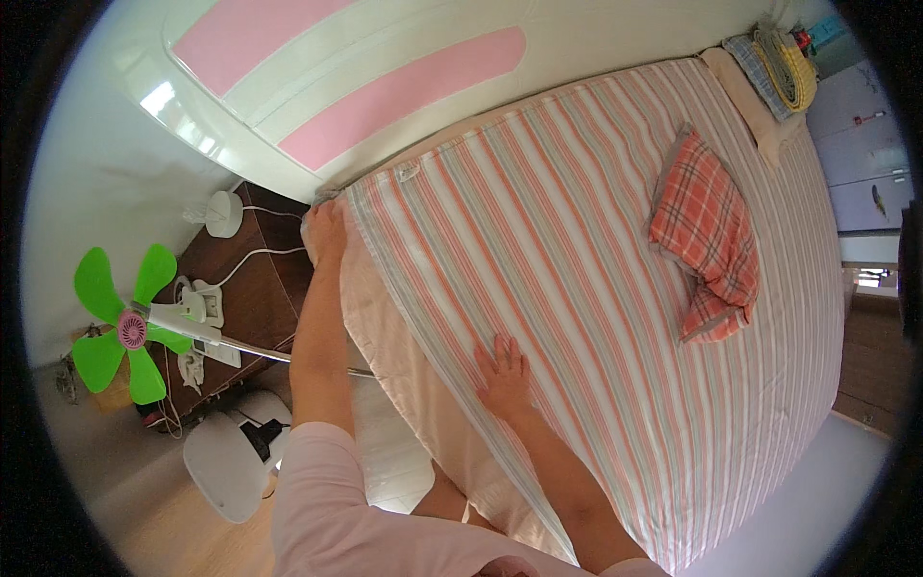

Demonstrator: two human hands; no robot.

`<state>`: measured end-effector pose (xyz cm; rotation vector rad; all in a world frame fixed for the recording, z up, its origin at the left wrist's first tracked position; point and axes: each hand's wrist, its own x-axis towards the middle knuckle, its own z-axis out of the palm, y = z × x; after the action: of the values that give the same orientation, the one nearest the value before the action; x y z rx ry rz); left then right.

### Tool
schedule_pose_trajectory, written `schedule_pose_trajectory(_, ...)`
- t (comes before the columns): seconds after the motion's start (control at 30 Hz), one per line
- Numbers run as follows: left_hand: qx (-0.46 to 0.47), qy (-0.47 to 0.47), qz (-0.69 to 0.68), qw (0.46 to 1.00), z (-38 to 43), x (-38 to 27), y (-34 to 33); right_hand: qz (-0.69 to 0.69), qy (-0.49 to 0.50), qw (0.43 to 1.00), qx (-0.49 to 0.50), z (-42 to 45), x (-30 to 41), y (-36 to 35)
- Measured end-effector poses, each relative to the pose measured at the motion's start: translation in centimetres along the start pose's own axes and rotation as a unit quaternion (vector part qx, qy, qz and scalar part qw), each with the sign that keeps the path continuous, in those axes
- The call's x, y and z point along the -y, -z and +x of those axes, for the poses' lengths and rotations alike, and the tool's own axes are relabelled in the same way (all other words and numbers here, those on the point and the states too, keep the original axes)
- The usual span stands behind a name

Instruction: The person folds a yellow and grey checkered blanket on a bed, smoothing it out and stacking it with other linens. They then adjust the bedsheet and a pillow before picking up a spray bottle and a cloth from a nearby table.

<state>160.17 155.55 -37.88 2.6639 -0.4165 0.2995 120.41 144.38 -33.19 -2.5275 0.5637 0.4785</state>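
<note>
A striped sheet (577, 238) in orange, white and grey covers the bed, with a peach under-sheet (404, 360) showing along the near side. At the bed's corner beside the headboard, my left hand (326, 229) is curled around the bedding; its fingertips are hidden. My right hand (507, 379) rests palm down on the striped sheet, fingers spread and holding nothing. A small cloth tag (409, 172) shows on the sheet near the headboard. Farther right lies a red plaid pillow (707, 231), bent at one end.
The white and pink headboard (404, 94) borders the bed. To the left, a green-bladed fan (132, 329) stands before a dark wooden nightstand (263, 267) with cords and a white round device (224, 214). A white stool-like object (223, 461) stands below. Folded cloths (782, 72) lie far right.
</note>
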Motion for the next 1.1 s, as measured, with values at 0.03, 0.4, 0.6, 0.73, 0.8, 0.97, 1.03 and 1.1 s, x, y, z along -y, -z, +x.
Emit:
schedule_pose_trajectory(0.03, 0.031, 0.012, 0.0, 0.999, 0.1, 1.3, 0.3, 0.003, -0.005, 1.0, 0.011, 0.1, 0.0, 0.0)
schedule_pose_trajectory(0.4, 0.175, 0.057, 0.105, 0.977, 2.1, 1.4, 4.5, 0.013, -0.014, 1.0, -0.006, 0.5, 0.6, 0.2)
schedule_pose_trajectory(0.6, 0.061, 0.139, 0.039, 0.988, 4.2, 2.7, 6.1, -0.019, 0.023, 1.0, 0.006, 0.9, 3.3, 1.1)
schedule_pose_trajectory(0.73, 0.006, 0.169, 0.067, 0.983, 4.0, 3.9, 6.1, 0.014, 0.048, 0.996, 0.078, 2.1, 4.5, 1.7)
schedule_pose_trajectory(0.8, 0.042, 0.198, 0.077, 0.976, 4.2, 4.3, 6.2, 0.023, 0.064, 0.995, 0.073, 2.6, 4.8, 2.1)
schedule_pose_trajectory(0.97, -0.052, 0.135, -0.004, 0.989, 1.3, 2.4, 3.7, 0.113, 0.087, 0.99, -0.017, 1.9, 1.5, 0.7)
schedule_pose_trajectory(1.03, -0.043, -0.128, 0.089, 0.987, -2.1, -4.3, 5.5, 0.175, 0.027, 0.978, -0.111, 1.7, -2.5, 0.8)
schedule_pose_trajectory(1.1, 0.051, -0.188, -0.059, 0.979, -7.4, -8.1, 3.0, 0.189, -0.098, 0.944, -0.254, 0.9, -7.0, 2.4)
